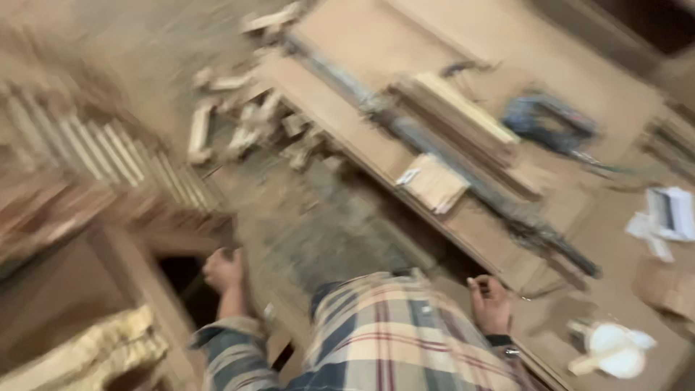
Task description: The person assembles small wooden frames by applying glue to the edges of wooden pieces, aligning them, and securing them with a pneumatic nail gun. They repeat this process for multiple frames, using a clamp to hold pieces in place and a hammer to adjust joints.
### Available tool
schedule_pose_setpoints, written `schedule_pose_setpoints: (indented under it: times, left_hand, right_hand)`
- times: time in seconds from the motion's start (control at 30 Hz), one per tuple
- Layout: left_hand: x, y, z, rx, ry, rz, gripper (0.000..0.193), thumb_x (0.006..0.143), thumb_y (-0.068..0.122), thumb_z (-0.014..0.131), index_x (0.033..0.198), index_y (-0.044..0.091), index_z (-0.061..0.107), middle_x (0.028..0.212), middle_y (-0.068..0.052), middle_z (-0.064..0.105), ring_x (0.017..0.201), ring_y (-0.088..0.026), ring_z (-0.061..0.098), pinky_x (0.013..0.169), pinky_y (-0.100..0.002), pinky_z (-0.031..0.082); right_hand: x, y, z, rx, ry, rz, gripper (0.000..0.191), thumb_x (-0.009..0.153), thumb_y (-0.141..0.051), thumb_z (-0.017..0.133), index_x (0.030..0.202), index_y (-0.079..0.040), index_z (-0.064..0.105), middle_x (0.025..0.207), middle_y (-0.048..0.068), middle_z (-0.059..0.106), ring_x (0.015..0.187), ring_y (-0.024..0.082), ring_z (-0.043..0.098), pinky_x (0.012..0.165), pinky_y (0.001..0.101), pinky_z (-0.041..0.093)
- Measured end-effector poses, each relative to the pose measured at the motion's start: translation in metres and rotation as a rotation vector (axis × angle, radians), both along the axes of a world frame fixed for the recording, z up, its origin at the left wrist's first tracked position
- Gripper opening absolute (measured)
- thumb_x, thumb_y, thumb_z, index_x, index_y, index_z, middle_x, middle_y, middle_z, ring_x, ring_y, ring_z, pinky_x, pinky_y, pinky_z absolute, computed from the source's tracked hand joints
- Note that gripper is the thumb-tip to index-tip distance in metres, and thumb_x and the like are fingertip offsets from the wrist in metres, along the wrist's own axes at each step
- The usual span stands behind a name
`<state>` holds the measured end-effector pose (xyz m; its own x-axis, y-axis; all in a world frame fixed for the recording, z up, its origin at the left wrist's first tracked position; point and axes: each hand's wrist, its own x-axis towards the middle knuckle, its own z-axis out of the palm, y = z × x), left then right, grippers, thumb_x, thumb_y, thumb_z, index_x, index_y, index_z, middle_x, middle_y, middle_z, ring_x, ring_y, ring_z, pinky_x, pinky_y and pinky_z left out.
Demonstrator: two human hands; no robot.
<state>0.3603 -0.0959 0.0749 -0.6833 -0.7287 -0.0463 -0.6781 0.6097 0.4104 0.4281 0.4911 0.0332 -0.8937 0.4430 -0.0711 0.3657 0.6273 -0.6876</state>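
The picture is motion-blurred. My left hand (pixel 223 271) is closed over the top corner of a brown wooden frame (pixel 127 271) at the lower left, with my plaid sleeve below it. Resting on the near edge of the workbench (pixel 478 232), my right hand (pixel 491 303) has loosely curled fingers and holds nothing; a dark band shows at the wrist. My plaid shirt fills the bottom middle. A small stack of thin wood pieces (pixel 433 182) lies on the bench beyond my right hand.
A bundle of long wooden strips (pixel 456 123) and a dark metal rail (pixel 463 170) run along the bench. A blue power tool (pixel 546 119) lies farther back. A white container (pixel 612 347) and white papers (pixel 670 213) sit at right. Wood scraps (pixel 246 123) litter the floor beside stacked slats (pixel 108 152).
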Motion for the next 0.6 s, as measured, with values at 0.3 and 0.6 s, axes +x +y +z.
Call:
schedule_pose_setpoints:
  times: [0.3, 0.6]
  left_hand:
    - [0.248, -0.157, -0.008, -0.284, -0.228, 0.362, 0.084, 0.085, 0.044, 0.073, 0.149, 0.0, 0.042, 0.16, -0.024, 0.034, 0.154, -0.044, 0.026, 0.123, -0.058, 0.023]
    - [0.331, -0.246, -0.007, 0.086, -0.177, 0.674, 0.073, 0.102, 0.054, 0.056, 0.156, 0.007, 0.044, 0.159, -0.02, 0.046, 0.145, -0.032, 0.045, 0.12, -0.049, 0.04]
  right_hand:
    - [-0.026, -0.169, -0.015, -0.242, -0.002, 0.72, 0.033, 0.107, -0.022, 0.08, 0.094, 0.003, 0.062, 0.079, 0.002, 0.061, 0.072, 0.007, 0.05, 0.067, 0.0263, 0.044]
    - [-0.005, -0.322, -0.022, -0.178, -0.117, 0.931, 0.023, 0.106, -0.019, 0.075, 0.099, 0.002, 0.067, 0.077, 0.001, 0.063, 0.072, 0.007, 0.054, 0.065, 0.025, 0.048]
